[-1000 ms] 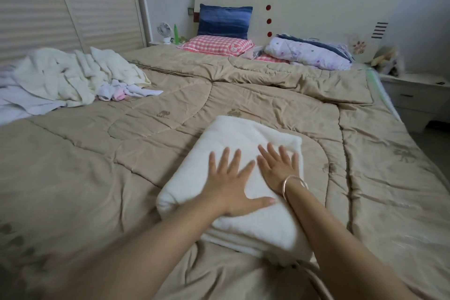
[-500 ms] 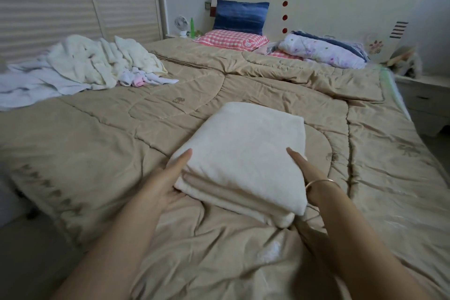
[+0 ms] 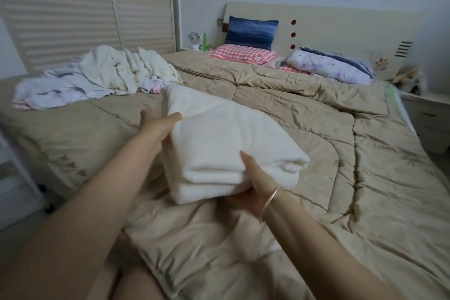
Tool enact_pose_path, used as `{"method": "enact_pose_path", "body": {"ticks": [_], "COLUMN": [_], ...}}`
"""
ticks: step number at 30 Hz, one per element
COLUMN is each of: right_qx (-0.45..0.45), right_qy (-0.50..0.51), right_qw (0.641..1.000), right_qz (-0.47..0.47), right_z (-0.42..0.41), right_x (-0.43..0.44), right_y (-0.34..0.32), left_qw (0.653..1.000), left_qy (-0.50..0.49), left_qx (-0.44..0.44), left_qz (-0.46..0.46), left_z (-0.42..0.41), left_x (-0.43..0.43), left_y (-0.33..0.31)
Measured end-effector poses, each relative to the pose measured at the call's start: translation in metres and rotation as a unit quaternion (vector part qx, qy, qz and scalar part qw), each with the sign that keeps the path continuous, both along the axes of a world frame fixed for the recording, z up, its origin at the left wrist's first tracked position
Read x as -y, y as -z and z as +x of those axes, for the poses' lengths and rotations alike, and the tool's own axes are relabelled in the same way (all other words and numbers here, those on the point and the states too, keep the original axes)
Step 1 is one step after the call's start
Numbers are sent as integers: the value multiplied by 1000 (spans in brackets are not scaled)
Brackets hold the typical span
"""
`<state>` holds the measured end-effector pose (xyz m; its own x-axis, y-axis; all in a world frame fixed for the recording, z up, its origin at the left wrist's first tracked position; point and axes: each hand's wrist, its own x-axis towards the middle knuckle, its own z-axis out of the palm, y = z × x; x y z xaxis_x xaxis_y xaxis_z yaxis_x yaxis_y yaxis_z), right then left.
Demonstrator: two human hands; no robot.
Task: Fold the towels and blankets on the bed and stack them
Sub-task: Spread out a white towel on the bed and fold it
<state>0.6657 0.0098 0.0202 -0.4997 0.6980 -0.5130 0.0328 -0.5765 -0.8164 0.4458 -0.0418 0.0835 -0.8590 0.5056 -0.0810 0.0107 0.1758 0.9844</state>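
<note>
A folded white blanket [image 3: 219, 139] is lifted off the tan quilt [image 3: 304, 134] of the bed, held between both hands. My left hand [image 3: 157, 126] grips its left side, thumb on top and fingers underneath. My right hand [image 3: 253, 185], with a bangle on the wrist, grips the near right edge, thumb on top and fingers under the folds. A loose heap of unfolded white towels and blankets [image 3: 104, 75] lies at the far left of the bed.
Pillows [image 3: 243, 53] and a rolled floral quilt [image 3: 331, 68] lie by the headboard. A slatted wardrobe [image 3: 85, 12] stands left of the bed. A nightstand [image 3: 431, 114] is at the right. The quilt is rumpled near me.
Both hands went from pressing flat on the folded blanket to sliding along its sides, and now hold it lifted and shifted left. The view has turned left.
</note>
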Motion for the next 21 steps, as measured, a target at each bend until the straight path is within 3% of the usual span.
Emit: {"method": "enact_pose_path", "body": {"ticks": [3, 5, 7, 10, 12, 13, 14, 15, 17, 19, 20, 21], "right_qx": [63, 144, 241, 357, 423, 442, 463, 483, 479, 396, 349, 326], "right_qy": [-104, -199, -255, -129, 6, 34, 25, -10, -77, -90, -87, -88], "right_qw": [992, 969, 934, 870, 761, 722, 708, 713, 773, 869, 904, 917], "right_qz": [-26, 4, 74, 313, 492, 531, 533, 508, 408, 284, 233, 214], "right_z": [6, 23, 32, 33, 27, 23, 20, 18, 18, 24, 28, 29], "right_x": [28, 30, 18, -18, -49, -65, -78, -91, -110, -116, -119, -121], "right_y": [3, -6, -23, -53, -60, -57, -52, -44, -24, -8, 2, 8], "left_qw": [991, 964, 946, 943, 939, 936, 934, 935, 941, 945, 946, 946], "left_qy": [44, 105, 135, 162, 168, 169, 171, 170, 160, 156, 157, 152], "left_qx": [97, 227, 288, 266, 260, 265, 268, 268, 259, 252, 252, 259], "left_qz": [-77, -87, -67, -122, -150, -158, -160, -156, -149, -139, -133, -126], "left_z": [-29, -26, -23, -12, -1, 2, 7, 9, 11, 12, 13, 12], "left_x": [32, 56, 68, 73, 74, 75, 78, 79, 81, 81, 81, 81], "left_y": [31, 46, 52, 47, 47, 50, 52, 57, 63, 64, 63, 63]}}
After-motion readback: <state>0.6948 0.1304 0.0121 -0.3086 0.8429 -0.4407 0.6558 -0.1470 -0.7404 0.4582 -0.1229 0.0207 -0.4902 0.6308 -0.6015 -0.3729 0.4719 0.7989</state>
